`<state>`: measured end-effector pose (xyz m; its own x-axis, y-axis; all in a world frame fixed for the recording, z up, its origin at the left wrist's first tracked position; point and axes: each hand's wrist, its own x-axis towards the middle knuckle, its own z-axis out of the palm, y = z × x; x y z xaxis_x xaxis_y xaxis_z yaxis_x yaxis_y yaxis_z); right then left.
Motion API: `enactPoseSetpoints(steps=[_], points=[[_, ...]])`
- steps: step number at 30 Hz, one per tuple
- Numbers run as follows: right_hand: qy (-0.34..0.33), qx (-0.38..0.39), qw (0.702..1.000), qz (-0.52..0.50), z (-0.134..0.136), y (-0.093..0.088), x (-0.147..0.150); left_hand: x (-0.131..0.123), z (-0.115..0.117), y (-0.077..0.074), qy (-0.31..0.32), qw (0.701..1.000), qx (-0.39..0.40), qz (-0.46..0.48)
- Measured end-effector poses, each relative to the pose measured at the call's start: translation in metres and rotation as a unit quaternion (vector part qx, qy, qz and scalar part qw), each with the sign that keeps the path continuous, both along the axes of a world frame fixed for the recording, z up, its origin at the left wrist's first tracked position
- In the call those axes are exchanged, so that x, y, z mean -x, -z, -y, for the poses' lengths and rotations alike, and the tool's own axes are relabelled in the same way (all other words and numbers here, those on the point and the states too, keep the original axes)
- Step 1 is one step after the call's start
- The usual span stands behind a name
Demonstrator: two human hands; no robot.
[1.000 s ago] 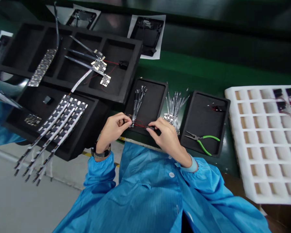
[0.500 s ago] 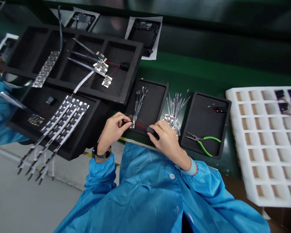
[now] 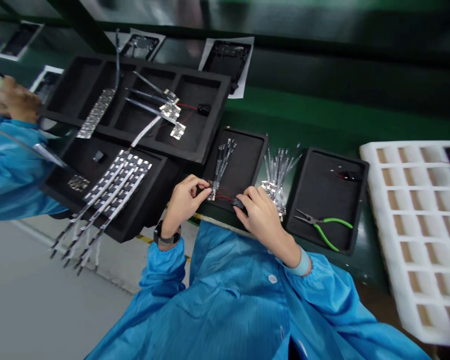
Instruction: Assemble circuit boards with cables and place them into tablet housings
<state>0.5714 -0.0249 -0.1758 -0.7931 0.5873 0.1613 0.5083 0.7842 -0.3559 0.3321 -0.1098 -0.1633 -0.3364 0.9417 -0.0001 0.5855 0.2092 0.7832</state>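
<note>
My left hand pinches the edge of a small circuit board at the near end of a black tray. Thin red wires run from the board to a small black part, which my right hand holds between thumb and fingers. Several grey flat cables fan out across the same tray, beyond the board. Just right of my right hand's fingers lies a bundle of boards with grey cables.
Green-handled pliers lie in a second black tray. At the right stands a white foam tray. Black compartment trays with boards and LED-like strips are at the left, near another person's hands.
The view has shifted, so most things appear further right and slightly lower. Both hands keep their grips. The other person's hands have come into view at the left.
</note>
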Motion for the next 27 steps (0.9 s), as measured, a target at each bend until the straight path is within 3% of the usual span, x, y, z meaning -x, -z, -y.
enactPoseSetpoints(steps=[9,19,22,25,27], points=[[-0.073,-0.03,0.997,-0.003,-0.02,0.002,0.0,-0.008,-0.004,-0.01,-0.004,1.0,0.015,-0.017],[-0.066,-0.027,0.997,-0.031,-0.014,0.01,0.001,-0.001,0.024,-0.039,-0.025,1.0,-0.002,-0.004],[-0.058,0.015,0.997,-0.04,-0.008,-0.009,-0.009,-0.006,0.026,-0.043,-0.033,0.999,-0.022,-0.001],[-0.053,0.081,0.993,-0.07,-0.015,-0.049,-0.045,-0.016,0.024,-0.041,-0.031,0.999,-0.04,0.006],[-0.009,0.104,0.988,-0.111,-0.03,-0.079,-0.082,-0.021,0.02,-0.036,-0.005,0.999,-0.043,0.018]])
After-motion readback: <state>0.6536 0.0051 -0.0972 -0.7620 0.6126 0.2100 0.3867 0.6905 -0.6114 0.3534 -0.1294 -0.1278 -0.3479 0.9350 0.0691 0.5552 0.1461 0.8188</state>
